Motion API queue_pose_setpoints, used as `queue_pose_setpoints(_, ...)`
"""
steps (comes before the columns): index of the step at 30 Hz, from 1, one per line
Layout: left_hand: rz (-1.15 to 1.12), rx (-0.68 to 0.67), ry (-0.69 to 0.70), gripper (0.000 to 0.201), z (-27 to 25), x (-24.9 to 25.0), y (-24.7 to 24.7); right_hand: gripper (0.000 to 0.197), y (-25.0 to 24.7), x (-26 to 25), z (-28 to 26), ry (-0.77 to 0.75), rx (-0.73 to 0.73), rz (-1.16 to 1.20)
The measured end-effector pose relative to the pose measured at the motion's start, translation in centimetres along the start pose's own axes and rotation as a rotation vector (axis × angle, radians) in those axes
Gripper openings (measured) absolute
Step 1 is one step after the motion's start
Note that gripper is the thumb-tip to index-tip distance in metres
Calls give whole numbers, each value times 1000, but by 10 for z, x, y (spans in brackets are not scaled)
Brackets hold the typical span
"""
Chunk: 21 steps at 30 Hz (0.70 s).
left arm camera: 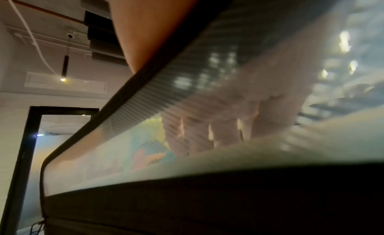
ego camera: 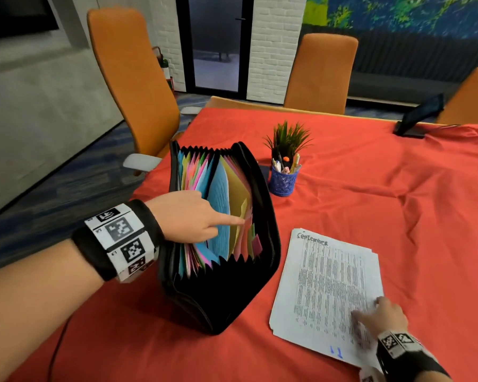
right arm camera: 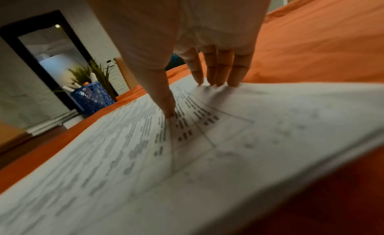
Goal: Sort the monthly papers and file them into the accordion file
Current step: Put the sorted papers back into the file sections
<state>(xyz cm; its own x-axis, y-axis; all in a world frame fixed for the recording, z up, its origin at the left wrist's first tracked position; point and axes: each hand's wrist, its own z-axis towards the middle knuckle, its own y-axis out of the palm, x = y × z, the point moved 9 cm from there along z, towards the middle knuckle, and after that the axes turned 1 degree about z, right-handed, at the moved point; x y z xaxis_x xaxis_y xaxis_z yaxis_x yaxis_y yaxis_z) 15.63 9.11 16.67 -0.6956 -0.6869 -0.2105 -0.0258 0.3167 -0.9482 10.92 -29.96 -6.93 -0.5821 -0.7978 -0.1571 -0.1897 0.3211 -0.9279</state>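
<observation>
Currently the accordion file [ego camera: 221,293] is stood open on the red tablecloth [ego camera: 398,188], coloured dividers fanned. Left hand [ego camera: 189,216] is reached into it, index finger extended against a yellow divider [ego camera: 239,194], other fingers curled, nothing gripped. Paper stack [ego camera: 326,288] headed "September" is laid just right of the file, pressed flat by right hand [right arm camera: 187,41], fingers straight.

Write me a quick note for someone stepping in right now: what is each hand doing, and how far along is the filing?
Left hand: index finger extended into the open accordion file, parting its coloured dividers.
Right hand: fingertips pressing flat on the paper stack, topped "September", lying right of the file on the red tablecloth.
Done: a printed sheet already sits in a pocket.
Left: file the September sheet and those beneath.
</observation>
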Motion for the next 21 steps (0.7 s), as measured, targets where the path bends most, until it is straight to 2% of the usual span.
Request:
queue_pose_setpoints(3,-152,86,-37,50,0,-8,-5,71,-3,2,-2,102,-49,80)
queue_pose_setpoints(6,-241,208,-80,43,-1,-15,-11,71,-4,3,1,142,-94,213)
queue_pose_setpoints(11,-232,307,-180,51,-7,-26,-17,57,-10,5,-1,181,-80,258)
queue_pose_setpoints(14,-231,227,-252,37,-4,-33,-7,28,-14,-2,-2,104,-13,160)
queue_pose_setpoints(16,-266,147,-283,31,-1,-35,-1,5,-15,-12,-9,17,30,181)
queue_pose_setpoints(18,-292,106,-296,34,1,-36,2,16,-12,-12,-14,-14,57,228)
queue_pose_setpoints(20,-294,107,-309,37,1,-38,3,7,-16,-9,-16,-23,86,295)
queue_pose_setpoints(21,-296,114,-314,37,1,-38,3,10,-18,-5,-16,-8,82,353)
